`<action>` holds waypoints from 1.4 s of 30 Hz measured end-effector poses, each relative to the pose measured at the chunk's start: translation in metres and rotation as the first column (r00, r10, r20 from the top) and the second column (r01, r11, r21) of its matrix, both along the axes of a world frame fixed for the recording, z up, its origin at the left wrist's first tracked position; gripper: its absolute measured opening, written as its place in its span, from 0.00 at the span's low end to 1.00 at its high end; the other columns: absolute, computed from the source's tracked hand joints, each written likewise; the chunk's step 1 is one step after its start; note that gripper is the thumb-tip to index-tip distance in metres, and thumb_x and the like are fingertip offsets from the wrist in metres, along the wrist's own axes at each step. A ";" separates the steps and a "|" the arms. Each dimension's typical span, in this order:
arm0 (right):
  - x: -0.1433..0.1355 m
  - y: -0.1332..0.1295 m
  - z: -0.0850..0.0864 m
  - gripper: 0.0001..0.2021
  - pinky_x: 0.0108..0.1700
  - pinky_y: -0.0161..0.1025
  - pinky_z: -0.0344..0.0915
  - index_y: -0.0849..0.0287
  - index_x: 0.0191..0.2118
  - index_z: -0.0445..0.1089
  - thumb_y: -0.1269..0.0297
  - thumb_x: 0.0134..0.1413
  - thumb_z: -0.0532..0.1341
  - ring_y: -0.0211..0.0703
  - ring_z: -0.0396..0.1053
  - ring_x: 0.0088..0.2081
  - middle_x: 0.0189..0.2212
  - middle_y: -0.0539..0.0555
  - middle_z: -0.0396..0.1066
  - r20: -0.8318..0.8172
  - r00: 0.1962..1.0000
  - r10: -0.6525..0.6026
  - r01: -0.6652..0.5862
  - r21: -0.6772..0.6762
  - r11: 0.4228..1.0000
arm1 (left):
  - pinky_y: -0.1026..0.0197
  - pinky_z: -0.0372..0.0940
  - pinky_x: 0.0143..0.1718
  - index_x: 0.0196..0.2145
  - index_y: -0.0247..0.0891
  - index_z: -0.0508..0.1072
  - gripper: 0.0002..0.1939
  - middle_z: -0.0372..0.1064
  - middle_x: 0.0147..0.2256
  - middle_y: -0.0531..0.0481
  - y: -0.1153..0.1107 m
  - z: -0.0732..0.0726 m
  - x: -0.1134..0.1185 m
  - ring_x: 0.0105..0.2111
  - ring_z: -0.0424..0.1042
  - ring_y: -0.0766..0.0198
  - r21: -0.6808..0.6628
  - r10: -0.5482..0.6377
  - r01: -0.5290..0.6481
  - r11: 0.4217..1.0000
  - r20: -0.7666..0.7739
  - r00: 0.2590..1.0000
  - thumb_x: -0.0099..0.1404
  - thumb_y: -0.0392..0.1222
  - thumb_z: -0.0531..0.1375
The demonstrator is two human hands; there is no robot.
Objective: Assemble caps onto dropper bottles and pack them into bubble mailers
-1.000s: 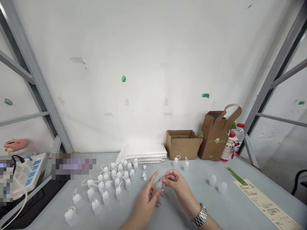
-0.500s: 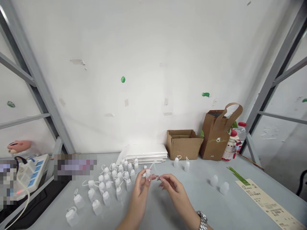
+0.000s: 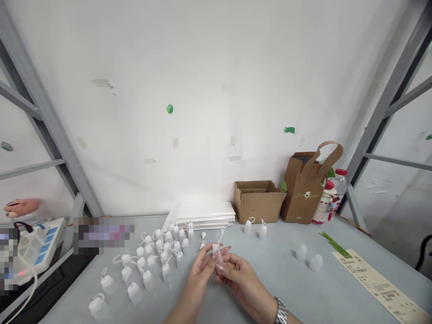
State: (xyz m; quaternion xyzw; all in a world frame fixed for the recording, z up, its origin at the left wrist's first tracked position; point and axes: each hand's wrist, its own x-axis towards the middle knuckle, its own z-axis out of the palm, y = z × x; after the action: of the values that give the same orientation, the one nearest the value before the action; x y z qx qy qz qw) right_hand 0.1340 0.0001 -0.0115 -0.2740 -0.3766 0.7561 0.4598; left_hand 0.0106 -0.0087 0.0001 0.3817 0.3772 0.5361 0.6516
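Translucent plastic squeeze bottle [image 3: 218, 254] is in both hands, in front of the open cardboard box [image 3: 259, 208] and a bit to its left. Left hand [image 3: 201, 271] grasps it around the upper part; right hand [image 3: 237, 272], steel-coloured watch [image 3: 281, 311] on that wrist, has thumb and fingers closed on the lower end. Thin white strap [image 3: 221, 237] sticks up from the top. Fingers cover most of the bottle; can't tell if it's capped. Two strapped bottles [image 3: 248, 228] stand just in front of the box. White flat stack [image 3: 202, 213] is just left of it, bottle cluster [image 3: 148, 265] front-left, loose white caps [image 3: 203, 239] nearer. Brown paper bag [image 3: 302, 198] is beside the box, right. Front-right of the box: two strapless bottles [image 3: 316, 263], then printed paper slip [image 3: 378, 285] with green leaf strips [image 3: 335, 245] at its end.
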 end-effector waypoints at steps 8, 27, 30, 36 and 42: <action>-0.001 0.000 0.000 0.22 0.27 0.32 0.60 0.67 0.24 0.70 0.48 0.35 0.67 0.33 0.64 0.20 0.20 0.55 0.71 0.245 0.969 -0.022 0.047 -0.096 0.994 | 0.55 0.62 0.46 0.27 0.33 0.73 0.17 0.75 0.35 0.38 0.009 -0.005 -0.011 0.40 0.72 0.52 -0.166 0.047 -0.049 0.985 -0.014 0.999 0.50 0.52 0.63; -0.008 -0.006 0.004 0.21 0.28 0.33 0.61 0.65 0.25 0.69 0.50 0.30 0.68 0.34 0.67 0.20 0.20 0.51 0.71 0.317 0.948 0.022 -0.051 0.083 0.995 | 0.61 0.66 0.35 0.30 0.33 0.73 0.16 0.75 0.36 0.39 0.007 -0.003 -0.003 0.40 0.73 0.53 -0.060 0.047 -0.049 0.997 -0.025 0.999 0.49 0.50 0.65; -0.008 -0.011 0.007 0.20 0.26 0.32 0.60 0.64 0.24 0.68 0.49 0.34 0.67 0.33 0.66 0.18 0.18 0.52 0.71 0.285 0.956 0.068 -0.070 -0.001 0.998 | 0.62 0.66 0.35 0.30 0.32 0.73 0.16 0.76 0.35 0.40 0.007 -0.012 -0.001 0.37 0.74 0.56 -0.117 0.081 -0.079 0.990 0.011 0.997 0.51 0.49 0.64; -0.003 -0.010 0.006 0.18 0.25 0.29 0.61 0.67 0.24 0.68 0.52 0.40 0.64 0.30 0.65 0.16 0.18 0.55 0.71 0.211 0.954 0.212 -0.147 -0.285 0.947 | 0.63 0.66 0.34 0.27 0.30 0.74 0.14 0.76 0.29 0.40 0.008 -0.023 0.000 0.32 0.75 0.57 -0.296 0.004 0.012 0.955 0.054 0.999 0.51 0.46 0.65; -0.006 -0.008 -0.002 0.22 0.26 0.32 0.61 0.66 0.24 0.66 0.48 0.34 0.67 0.33 0.67 0.19 0.19 0.55 0.71 0.212 0.968 0.136 -0.103 -0.163 0.981 | 0.64 0.67 0.37 0.29 0.31 0.74 0.07 0.76 0.33 0.40 0.008 -0.014 -0.002 0.36 0.75 0.59 -0.282 0.057 -0.032 0.959 0.083 0.995 0.55 0.39 0.62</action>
State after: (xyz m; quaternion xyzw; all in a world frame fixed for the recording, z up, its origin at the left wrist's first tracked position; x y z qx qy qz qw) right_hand 0.1282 -0.0080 -0.0135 -0.3676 -0.3832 0.7734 0.3461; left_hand 0.0088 -0.0004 -0.0136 0.2526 0.4281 0.5086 0.7030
